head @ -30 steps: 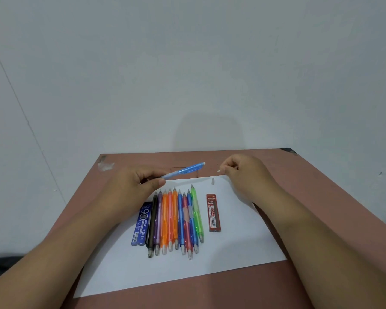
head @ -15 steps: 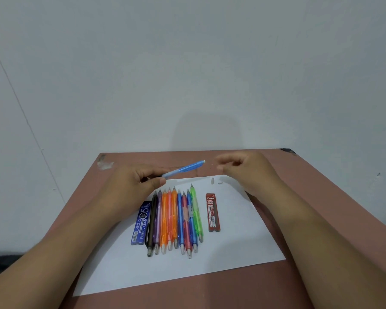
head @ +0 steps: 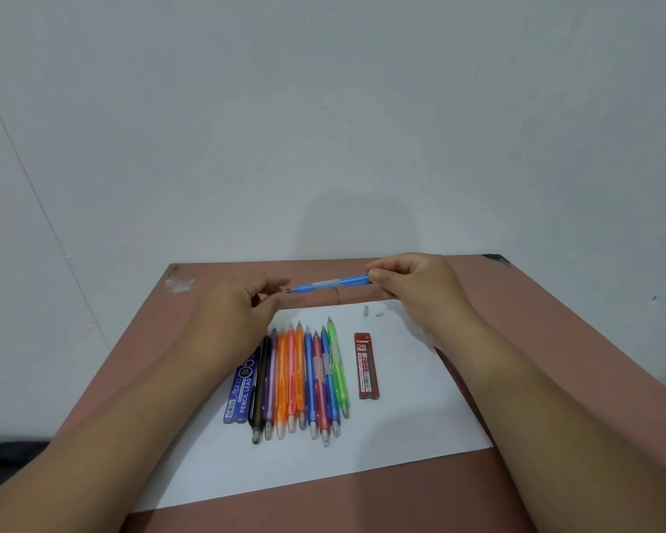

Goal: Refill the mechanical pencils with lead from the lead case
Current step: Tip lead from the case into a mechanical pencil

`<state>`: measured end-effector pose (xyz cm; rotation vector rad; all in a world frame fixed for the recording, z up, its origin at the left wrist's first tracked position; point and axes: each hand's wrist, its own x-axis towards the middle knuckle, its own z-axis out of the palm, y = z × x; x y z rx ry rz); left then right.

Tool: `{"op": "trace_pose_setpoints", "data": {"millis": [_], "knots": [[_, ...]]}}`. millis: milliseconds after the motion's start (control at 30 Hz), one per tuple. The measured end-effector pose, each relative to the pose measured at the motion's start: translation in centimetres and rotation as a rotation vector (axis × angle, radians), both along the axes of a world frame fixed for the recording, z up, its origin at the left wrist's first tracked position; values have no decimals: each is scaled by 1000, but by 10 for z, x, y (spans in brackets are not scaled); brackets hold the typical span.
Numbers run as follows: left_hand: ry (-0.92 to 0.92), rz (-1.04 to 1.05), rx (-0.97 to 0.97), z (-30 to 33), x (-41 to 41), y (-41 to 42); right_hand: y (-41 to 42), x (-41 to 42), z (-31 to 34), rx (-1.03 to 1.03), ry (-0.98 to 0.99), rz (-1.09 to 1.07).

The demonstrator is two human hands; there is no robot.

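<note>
A light blue mechanical pencil (head: 329,283) hangs level above the table's far part. My right hand (head: 416,290) pinches its right end between thumb and fingers. My left hand (head: 243,309) hovers by the pencil's metal tip with fingers loosely spread, holding nothing. On the white paper (head: 412,417) lies a red lead case (head: 367,365) marked 2B, right of a row of several coloured mechanical pencils (head: 304,378). A blue lead case (head: 242,390) lies at the row's left, partly under my left wrist. Two small white pieces, a cap (head: 366,310) and an eraser (head: 379,314), rest near the paper's far edge.
The brown table (head: 535,359) stands against a plain white wall. A scrap of tape (head: 179,283) sticks near its far left corner. My forearms cross the paper's left and right sides.
The blue pencil has passed from my left hand to my right hand. The small white piece my right hand pinched a second ago now lies on the paper. My left hand has let go.
</note>
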<state>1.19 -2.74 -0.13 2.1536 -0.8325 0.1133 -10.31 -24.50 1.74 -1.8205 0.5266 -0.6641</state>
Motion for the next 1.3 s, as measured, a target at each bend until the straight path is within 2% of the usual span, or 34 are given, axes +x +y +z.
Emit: {"op": "trace_pose_setpoints", "data": {"millis": [200, 400, 633, 1000, 1100, 1200, 1300], "knots": [[59, -5, 23, -4, 5, 0, -13, 5, -12, -75, 81, -69], [85, -43, 85, -6, 6, 2, -22, 10, -21, -133, 151, -42], [120, -63, 51, -7, 7, 4, -23, 14, -29, -179, 229, -23], [172, -80, 37, -7, 9, 10, -15, -1, -11, -170, 189, 30], [186, -80, 38, -4, 8, 11, -7, -21, 12, -233, 222, 171], [196, -77, 48, -1, 6, 14, 2, -34, 32, -389, 440, 395], [204, -77, 53, 0, 3, 15, 13, -40, 36, -461, 625, 539]]}}
